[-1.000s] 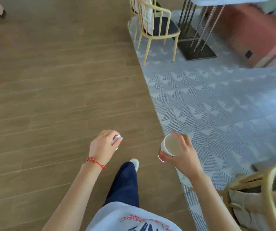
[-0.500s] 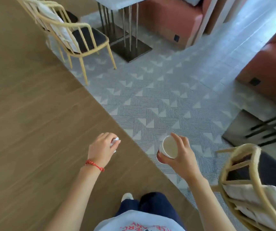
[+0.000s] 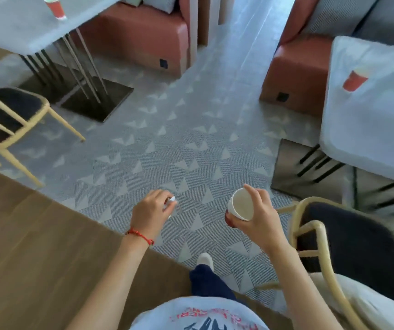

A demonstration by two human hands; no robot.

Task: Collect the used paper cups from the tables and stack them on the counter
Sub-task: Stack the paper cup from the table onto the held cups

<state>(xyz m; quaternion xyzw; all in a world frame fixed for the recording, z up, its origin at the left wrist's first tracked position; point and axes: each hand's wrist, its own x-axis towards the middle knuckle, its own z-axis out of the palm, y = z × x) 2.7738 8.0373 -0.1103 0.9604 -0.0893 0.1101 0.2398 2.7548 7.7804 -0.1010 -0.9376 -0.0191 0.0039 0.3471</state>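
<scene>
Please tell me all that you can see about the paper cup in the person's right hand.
The paper cup is red outside and off-white inside, and looks empty. It is tilted, its open mouth facing the camera. The right hand grips it from the side, fingers curled over the rim, above the patterned carpet.

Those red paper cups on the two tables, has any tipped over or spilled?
Nothing stands out. The red paper cup on the left grey table and the red paper cup on the right grey table both look upright, though blurred. No spill shows on either tabletop.
</scene>
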